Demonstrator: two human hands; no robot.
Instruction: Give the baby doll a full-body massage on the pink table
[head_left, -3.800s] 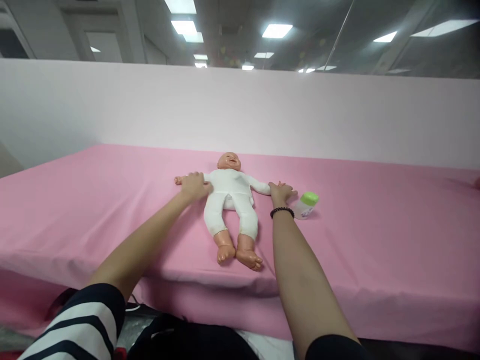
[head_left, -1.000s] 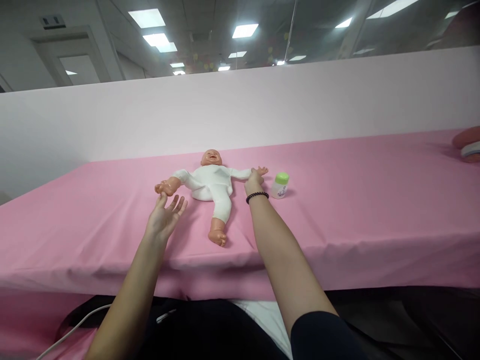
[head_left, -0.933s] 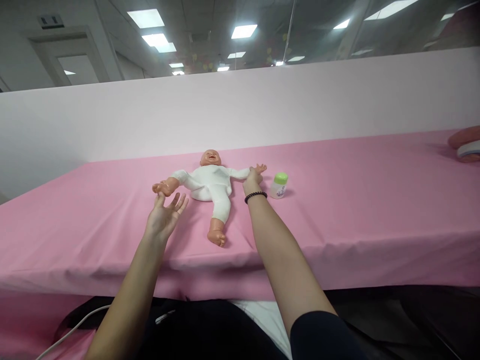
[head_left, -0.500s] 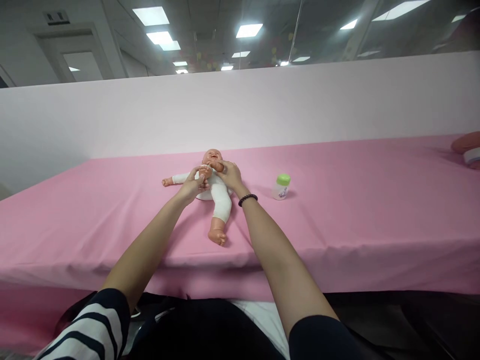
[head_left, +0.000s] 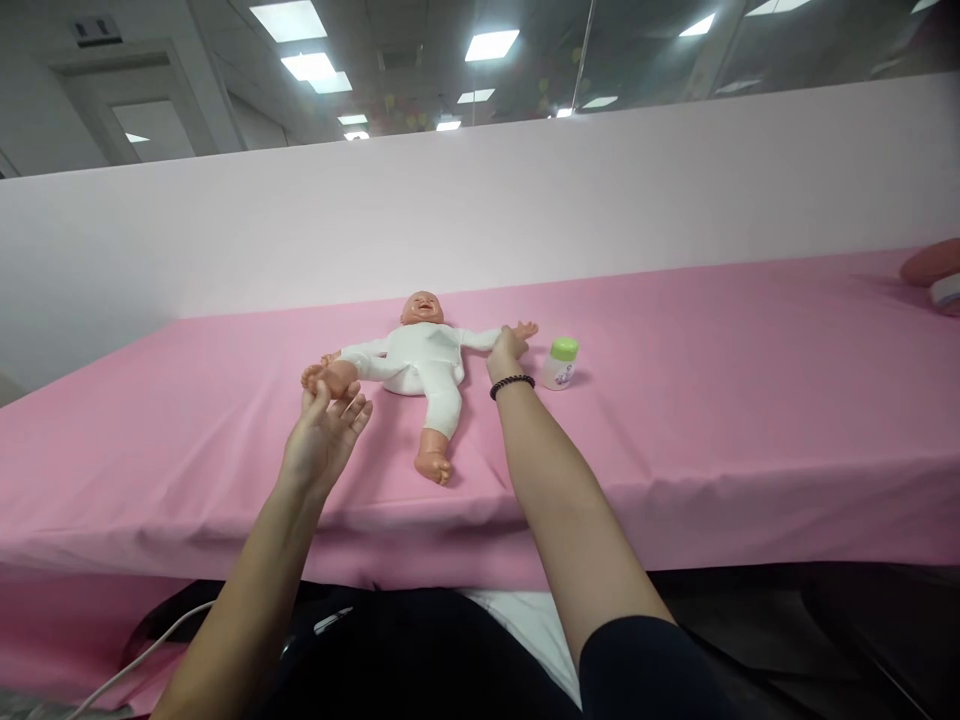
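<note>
Your one container is the small bottle (head_left: 560, 362) with the green cap, standing upright on the pink sheet (head_left: 750, 400) just to the right of your right hand (head_left: 505, 349). The cap is on, and what is inside cannot be made out from here.

The doll (head_left: 420, 365) lies on its back in the middle of the bench, head toward the pale wall (head_left: 480, 220) behind, dressed in white. One of its legs points straight toward you, with the foot near the front edge of the bench; the other leg is swung out to your left, its foot raised at your left hand (head_left: 322, 440).

You have plenty of open sheet on both sides: a broad stretch to the left of the doll, and a longer one to the right beyond the bottle, running to a reddish thing (head_left: 934, 265) at the far right edge of the view. The front edge of the bench drops away just below the doll's nearer foot, where the sheet folds over.

Your left hand is open, palm up, fingers spread, with the fingertips touching the underside of the doll's raised foot; it does not grip. Your right arm reaches straight forward, a dark bead bracelet (head_left: 512, 384) on the wrist, and the hand is closed around the doll's outstretched arm near its wrist. The doll's small hand shows past your fingers, just short of the bottle.
</note>
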